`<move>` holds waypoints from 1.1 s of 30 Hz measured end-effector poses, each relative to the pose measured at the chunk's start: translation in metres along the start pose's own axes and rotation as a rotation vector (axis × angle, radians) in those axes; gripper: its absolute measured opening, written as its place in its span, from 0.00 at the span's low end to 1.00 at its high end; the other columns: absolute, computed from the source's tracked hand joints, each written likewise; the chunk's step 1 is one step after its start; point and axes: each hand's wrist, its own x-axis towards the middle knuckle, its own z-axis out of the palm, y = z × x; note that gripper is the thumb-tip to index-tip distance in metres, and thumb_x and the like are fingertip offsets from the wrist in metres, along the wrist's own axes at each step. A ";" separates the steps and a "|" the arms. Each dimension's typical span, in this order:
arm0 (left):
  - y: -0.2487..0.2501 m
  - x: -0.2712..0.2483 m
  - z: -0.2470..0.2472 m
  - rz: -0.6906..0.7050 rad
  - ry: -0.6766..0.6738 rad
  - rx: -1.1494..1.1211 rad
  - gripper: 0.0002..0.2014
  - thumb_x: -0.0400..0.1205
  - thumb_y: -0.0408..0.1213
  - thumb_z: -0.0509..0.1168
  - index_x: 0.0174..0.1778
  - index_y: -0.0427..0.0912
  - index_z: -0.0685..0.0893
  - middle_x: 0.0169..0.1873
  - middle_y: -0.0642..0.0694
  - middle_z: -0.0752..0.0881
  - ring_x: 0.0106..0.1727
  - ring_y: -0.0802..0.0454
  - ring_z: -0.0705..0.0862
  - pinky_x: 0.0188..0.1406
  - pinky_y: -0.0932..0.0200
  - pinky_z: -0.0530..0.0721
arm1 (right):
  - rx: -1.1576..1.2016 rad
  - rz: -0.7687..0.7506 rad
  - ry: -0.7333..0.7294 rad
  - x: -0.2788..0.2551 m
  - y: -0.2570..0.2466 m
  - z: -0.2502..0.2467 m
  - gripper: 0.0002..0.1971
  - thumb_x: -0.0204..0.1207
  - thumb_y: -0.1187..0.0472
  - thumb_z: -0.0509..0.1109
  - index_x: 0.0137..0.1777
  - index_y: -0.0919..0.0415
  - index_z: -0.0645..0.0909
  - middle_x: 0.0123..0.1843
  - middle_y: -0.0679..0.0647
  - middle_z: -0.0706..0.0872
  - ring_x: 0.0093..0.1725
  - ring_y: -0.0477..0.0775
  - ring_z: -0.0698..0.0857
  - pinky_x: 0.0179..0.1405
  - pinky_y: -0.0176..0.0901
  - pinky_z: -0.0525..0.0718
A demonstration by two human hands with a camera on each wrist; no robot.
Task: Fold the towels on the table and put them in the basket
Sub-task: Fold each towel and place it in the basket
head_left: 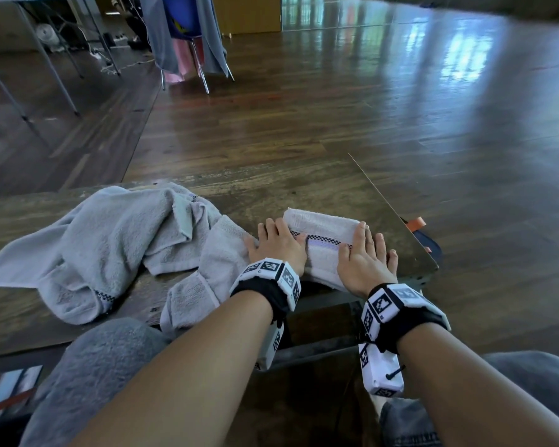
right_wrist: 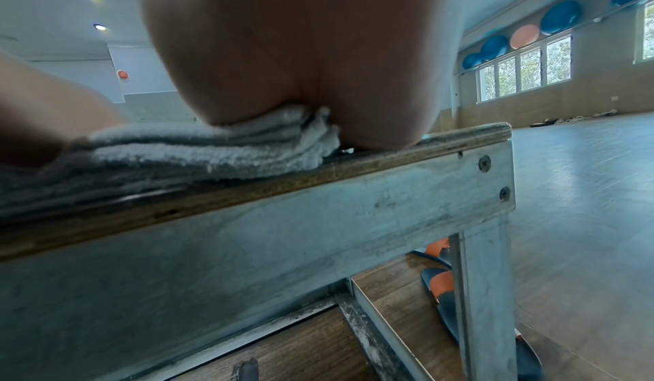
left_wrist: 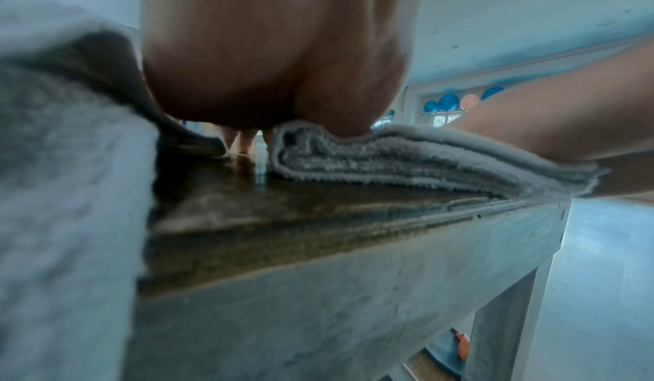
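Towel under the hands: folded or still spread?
Folded. The towel is a compact rectangle; its stacked layers show in the left wrist view, with left hand and right hand pressing it flat.

Left hand (head_left: pixel 279 245) flat, right hand (head_left: pixel 365 259) flat (fingers straight), both palms down

Under both hands, the folded towel (head_left: pixel 320 235) is pale grey-white with a black-and-white checked band and a lilac stripe. Left of the left hand (head_left: pixel 279 245), the loose towels (head_left: pixel 110 243) are pale grey. The table (head_left: pixel 271 191) is dark brown.
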 end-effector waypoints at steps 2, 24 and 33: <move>0.004 0.001 -0.006 -0.011 0.024 0.015 0.26 0.89 0.54 0.51 0.75 0.39 0.69 0.76 0.42 0.70 0.79 0.43 0.66 0.81 0.35 0.57 | 0.005 0.005 0.001 0.002 -0.001 0.001 0.33 0.88 0.47 0.40 0.89 0.53 0.34 0.91 0.48 0.39 0.89 0.53 0.35 0.85 0.61 0.33; -0.155 -0.104 -0.180 0.017 0.159 -1.233 0.06 0.78 0.37 0.76 0.49 0.45 0.89 0.49 0.42 0.93 0.50 0.47 0.91 0.54 0.48 0.89 | 0.952 -0.284 -0.232 -0.084 -0.160 -0.034 0.43 0.83 0.55 0.71 0.87 0.53 0.45 0.49 0.53 0.92 0.37 0.46 0.93 0.28 0.42 0.88; -0.362 -0.247 -0.162 -0.345 0.495 -1.380 0.10 0.79 0.42 0.71 0.54 0.46 0.90 0.48 0.47 0.93 0.46 0.50 0.91 0.39 0.58 0.88 | 0.405 -0.833 -0.555 -0.197 -0.325 0.065 0.31 0.77 0.58 0.71 0.71 0.44 0.55 0.44 0.54 0.85 0.37 0.42 0.87 0.40 0.48 0.84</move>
